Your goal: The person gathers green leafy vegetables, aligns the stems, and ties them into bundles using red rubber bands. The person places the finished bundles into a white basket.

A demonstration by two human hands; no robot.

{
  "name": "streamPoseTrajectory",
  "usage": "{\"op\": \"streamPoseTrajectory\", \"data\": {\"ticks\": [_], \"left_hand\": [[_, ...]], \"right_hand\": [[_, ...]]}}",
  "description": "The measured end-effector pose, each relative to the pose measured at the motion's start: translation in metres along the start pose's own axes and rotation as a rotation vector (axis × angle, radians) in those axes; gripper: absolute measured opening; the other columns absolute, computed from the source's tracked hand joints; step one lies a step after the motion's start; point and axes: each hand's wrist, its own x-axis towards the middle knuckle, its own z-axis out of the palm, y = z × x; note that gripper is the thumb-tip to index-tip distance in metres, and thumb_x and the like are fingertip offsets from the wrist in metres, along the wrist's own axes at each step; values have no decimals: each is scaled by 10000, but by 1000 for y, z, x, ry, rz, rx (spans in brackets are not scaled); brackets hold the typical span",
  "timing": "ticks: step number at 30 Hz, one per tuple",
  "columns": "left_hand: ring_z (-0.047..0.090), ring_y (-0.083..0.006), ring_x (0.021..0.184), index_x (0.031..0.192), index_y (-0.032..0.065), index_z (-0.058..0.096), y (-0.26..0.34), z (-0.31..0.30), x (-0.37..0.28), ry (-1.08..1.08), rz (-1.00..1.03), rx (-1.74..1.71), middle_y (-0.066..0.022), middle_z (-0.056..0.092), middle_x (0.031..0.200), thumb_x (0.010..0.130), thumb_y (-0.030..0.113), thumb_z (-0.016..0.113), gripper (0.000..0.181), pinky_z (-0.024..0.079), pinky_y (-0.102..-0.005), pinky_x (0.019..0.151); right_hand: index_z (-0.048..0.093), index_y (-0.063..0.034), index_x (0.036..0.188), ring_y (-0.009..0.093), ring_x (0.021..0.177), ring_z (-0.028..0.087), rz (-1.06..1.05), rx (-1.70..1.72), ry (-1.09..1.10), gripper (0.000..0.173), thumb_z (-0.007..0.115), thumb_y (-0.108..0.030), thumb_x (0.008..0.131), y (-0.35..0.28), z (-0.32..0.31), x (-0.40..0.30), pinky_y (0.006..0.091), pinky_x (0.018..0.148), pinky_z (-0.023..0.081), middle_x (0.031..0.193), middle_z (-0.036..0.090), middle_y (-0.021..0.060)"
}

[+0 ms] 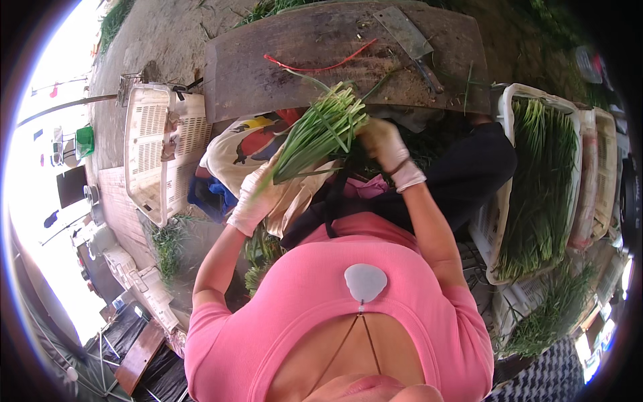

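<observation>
My left hand, in a whitish glove, holds the leafy lower end of a bunch of long green stalks, which look like Chinese chives. The bunch slants up to the right, its pale cut ends near the board's front edge. My right hand, gloved and blurred, is right beside those pale ends; its fingertips are unclear, so I cannot tell if it grips any. On the wooden board beyond lie a red tie strip and a cleaver with a dark handle.
A white plastic crate stands at the left. At the right, another white crate is filled with green stalks, with more crates beside it. Loose greens lie at the lower right, and some on the floor at the left.
</observation>
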Motion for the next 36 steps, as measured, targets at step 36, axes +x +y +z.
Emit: {"op": "streamPoseTrajectory", "data": {"ticks": [36], "left_hand": [[653,-262,814,1424,345,551,-6,-23,18,176,255,713,-104,608,1050,784,12,601,723,559,-364,690]], "right_hand": [[634,-18,1036,147,790,594,-456,-266,390,186,607,-190,969,-43,-31,-13,298,748,478,838,638,22]]}}
